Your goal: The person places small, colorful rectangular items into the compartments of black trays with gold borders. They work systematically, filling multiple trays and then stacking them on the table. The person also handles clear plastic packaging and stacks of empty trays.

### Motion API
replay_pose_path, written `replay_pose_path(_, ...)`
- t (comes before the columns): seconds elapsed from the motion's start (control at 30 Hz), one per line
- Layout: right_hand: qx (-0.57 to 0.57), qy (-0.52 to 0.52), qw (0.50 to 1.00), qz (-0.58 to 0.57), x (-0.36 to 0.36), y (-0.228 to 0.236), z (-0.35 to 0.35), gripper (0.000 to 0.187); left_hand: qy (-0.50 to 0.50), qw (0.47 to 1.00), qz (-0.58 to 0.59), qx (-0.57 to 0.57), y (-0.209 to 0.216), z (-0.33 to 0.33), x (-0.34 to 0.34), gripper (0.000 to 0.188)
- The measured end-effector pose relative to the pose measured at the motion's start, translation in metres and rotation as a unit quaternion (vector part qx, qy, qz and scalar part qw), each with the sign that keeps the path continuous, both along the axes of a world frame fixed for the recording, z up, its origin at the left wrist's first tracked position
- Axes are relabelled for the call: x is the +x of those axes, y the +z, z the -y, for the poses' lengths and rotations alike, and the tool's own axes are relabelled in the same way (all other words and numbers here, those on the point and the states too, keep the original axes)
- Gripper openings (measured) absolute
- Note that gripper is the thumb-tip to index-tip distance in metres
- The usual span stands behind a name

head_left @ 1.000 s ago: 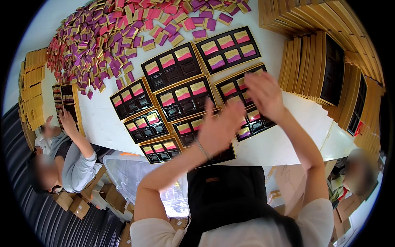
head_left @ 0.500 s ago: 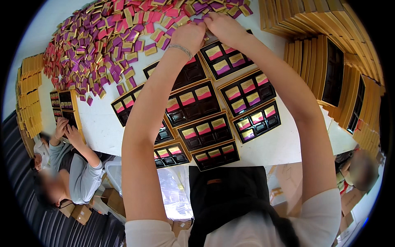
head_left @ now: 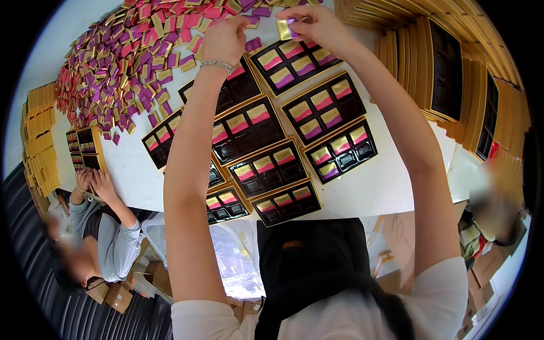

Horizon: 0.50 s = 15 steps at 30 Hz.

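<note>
Between the thumb and fingers of my right hand (head_left: pixel 320 27) is a small gold and purple wrapped chocolate (head_left: pixel 285 30). It is held just beyond the far right black tray (head_left: pixel 310 76), where gold-pink and gold-purple chocolates sit in the cells. My left hand (head_left: pixel 224 42) is at the near edge of the chocolate pile, its fingers pinched at a purple and gold chocolate (head_left: pixel 251 21); part of its grip is hidden behind the hand. Closer to me, a tray (head_left: pixel 351 107) and a smaller tray (head_left: pixel 364 150) are partly filled. My left forearm covers parts of the trays on the left.
A big heap of wrapped chocolates (head_left: pixel 136 68) spreads over the far left of the white table (head_left: pixel 391 175). Stacks of gold-edged trays (head_left: pixel 405 68) stand at the right, more stacks (head_left: pixel 39 141) at the far left. Another person's hands (head_left: pixel 95 182) work at trays on the left.
My hands have moved apart, and the right one now shows a purple and gold chocolate in its fingers. The trays appear shifted left and slightly up in the picture.
</note>
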State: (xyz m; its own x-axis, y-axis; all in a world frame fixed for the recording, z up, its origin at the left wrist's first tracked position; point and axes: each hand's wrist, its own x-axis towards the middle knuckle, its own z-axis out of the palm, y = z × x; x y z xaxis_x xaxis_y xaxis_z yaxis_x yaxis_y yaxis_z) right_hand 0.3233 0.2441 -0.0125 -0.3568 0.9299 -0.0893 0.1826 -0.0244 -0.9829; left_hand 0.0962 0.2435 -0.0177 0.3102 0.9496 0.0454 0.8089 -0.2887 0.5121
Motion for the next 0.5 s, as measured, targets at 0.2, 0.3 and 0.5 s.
replay_pose_path(0.2, 0.132, -0.117, 0.965, 0.195, 0.042, 0.04, 0.084, 0.017, -0.162, 0.975, -0.152, -0.028, 0.0, -0.008, 0.016, 0.036)
replay_pose_path(0.3, 0.125, -0.182, 0.94, 0.26, 0.063, 0.049, 0.137, 0.016, -0.301, 0.937, -0.177, 0.019, -0.023, -0.041, -0.008, 0.041)
replay_pose_path(0.5, 0.016, -0.295, 0.944, 0.147, 0.089, 0.011, 0.2, 0.021, -0.215, 0.968, -0.131, -0.008, -0.023, -0.038, 0.011, 0.04)
